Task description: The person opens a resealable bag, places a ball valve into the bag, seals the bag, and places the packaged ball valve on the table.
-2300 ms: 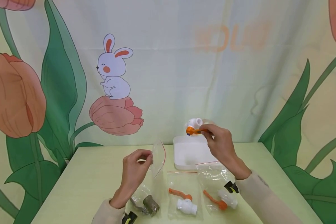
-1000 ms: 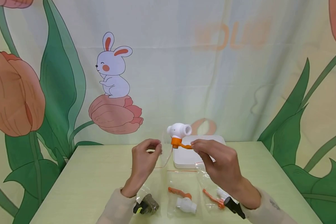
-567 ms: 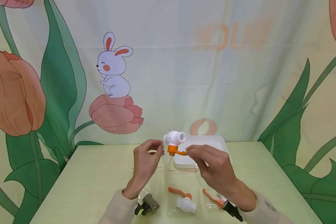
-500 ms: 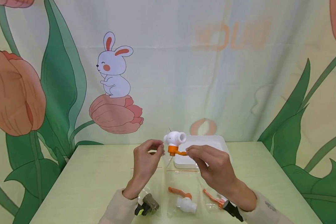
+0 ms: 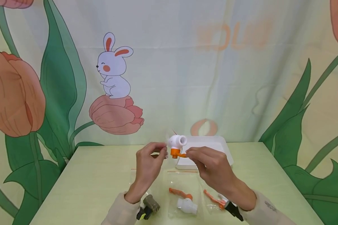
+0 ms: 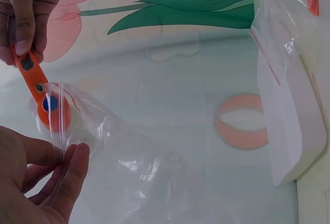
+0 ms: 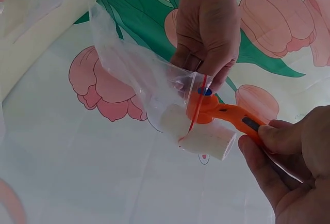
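Observation:
My right hand (image 5: 214,164) pinches the end of the orange lever of a white plastic ball valve (image 5: 176,142), held up in front of the tray. My left hand (image 5: 149,164) pinches the rim of a clear zip bag (image 6: 149,177) between thumb and fingers. In the right wrist view, the bag's red-lined mouth crosses the valve (image 7: 206,141). Part of the white body shows through the plastic, while one round end and the lever stick out. The left wrist view shows the lever's blue-capped hub (image 6: 50,103) behind the bag's edge.
Behind the hands stands a white tray (image 5: 218,142) on the pale green table (image 5: 95,175). Along the front lie bagged valves: a brown-grey one (image 5: 151,203), a white one with orange lever (image 5: 187,206), and another orange-levered one (image 5: 214,198) partly behind the right wrist. A printed curtain (image 5: 163,78) hangs behind.
My right hand has brought the valve left and down from above the tray into the bag's mouth. My left hand has shifted slightly right, still holding the bag.

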### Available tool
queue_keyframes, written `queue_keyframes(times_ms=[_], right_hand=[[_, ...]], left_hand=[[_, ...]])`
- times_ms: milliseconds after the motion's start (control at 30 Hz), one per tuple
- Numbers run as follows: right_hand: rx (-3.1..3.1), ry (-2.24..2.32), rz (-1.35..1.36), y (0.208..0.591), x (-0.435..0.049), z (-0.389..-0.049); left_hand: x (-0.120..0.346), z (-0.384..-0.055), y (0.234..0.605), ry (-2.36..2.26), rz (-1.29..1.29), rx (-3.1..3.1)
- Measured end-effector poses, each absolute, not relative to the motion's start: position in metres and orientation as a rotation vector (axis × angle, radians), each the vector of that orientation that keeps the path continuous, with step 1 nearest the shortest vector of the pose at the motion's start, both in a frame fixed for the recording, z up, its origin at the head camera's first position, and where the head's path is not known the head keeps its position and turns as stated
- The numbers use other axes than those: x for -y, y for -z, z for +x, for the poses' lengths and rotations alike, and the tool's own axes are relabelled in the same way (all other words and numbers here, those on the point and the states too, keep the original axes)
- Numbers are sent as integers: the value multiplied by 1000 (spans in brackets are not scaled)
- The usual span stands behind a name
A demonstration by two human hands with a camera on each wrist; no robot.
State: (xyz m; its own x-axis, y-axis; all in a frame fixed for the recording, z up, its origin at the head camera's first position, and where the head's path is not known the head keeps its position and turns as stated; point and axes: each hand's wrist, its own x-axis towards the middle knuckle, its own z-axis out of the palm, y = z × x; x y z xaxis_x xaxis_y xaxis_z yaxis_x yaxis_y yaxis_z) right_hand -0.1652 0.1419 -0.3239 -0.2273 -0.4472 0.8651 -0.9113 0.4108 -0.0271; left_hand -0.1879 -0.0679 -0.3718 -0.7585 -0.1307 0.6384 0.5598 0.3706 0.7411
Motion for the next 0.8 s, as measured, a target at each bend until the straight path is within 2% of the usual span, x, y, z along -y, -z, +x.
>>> queue_keyframes(times_ms=[800], right_hand=[[1971, -538, 1143, 336, -128, -181]], left_hand=[[54, -177, 377, 1475, -548, 1963]])
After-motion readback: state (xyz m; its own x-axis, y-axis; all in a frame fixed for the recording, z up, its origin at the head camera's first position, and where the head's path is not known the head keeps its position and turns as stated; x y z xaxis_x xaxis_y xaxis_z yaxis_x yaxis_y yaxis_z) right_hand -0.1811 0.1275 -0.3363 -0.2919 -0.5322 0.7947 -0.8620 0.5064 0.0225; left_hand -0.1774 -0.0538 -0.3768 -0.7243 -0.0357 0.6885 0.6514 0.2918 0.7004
